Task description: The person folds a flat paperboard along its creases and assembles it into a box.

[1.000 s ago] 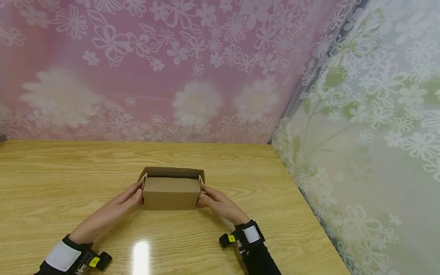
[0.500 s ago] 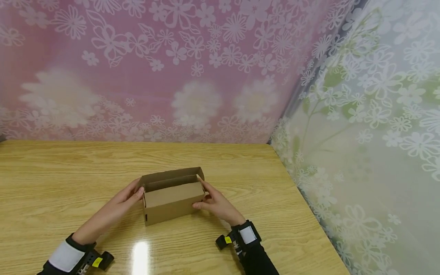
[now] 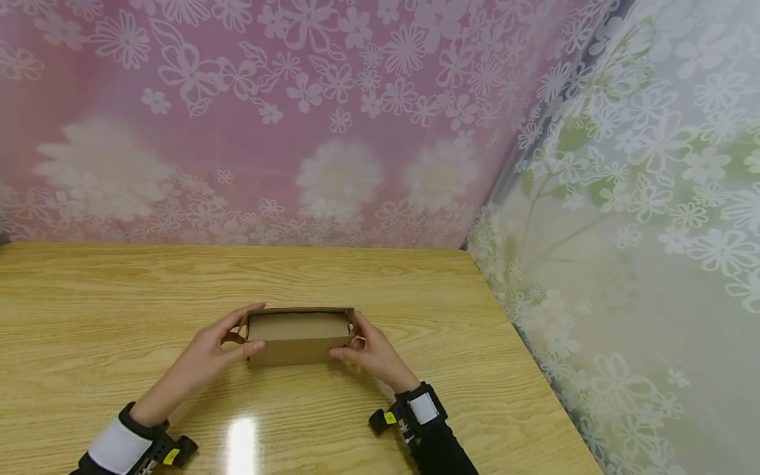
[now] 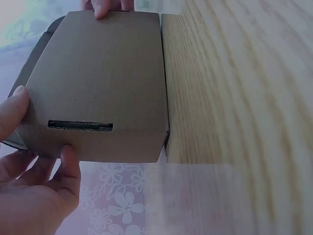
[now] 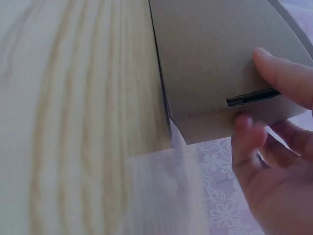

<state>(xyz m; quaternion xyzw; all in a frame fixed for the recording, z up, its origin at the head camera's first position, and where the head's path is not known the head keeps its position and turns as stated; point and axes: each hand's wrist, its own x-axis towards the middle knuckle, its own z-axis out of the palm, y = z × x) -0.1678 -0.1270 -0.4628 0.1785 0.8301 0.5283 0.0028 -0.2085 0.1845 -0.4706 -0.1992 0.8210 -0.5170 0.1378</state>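
Observation:
A small brown cardboard box sits on the wooden table in front of me, its long side facing me. At its left end, my left hand grips the box, thumb on the front face and fingers round the end and far edge. My right hand holds the opposite end, thumb also on the front. A narrow slot shows near the box's left end in the left wrist view, and a similar slot by the right thumb in the right wrist view. The inside of the box is hidden.
The wood-grain table reaches back to a pink flowered curtain. Along the table's right edge hangs a pale flowered curtain. Both wrists wear black straps with small cameras.
The box was turned at an angle, then straightened. Its raised rear flap has come lower and forward. My left fingers have shifted to the far edge, and both thumbs onto the front face.

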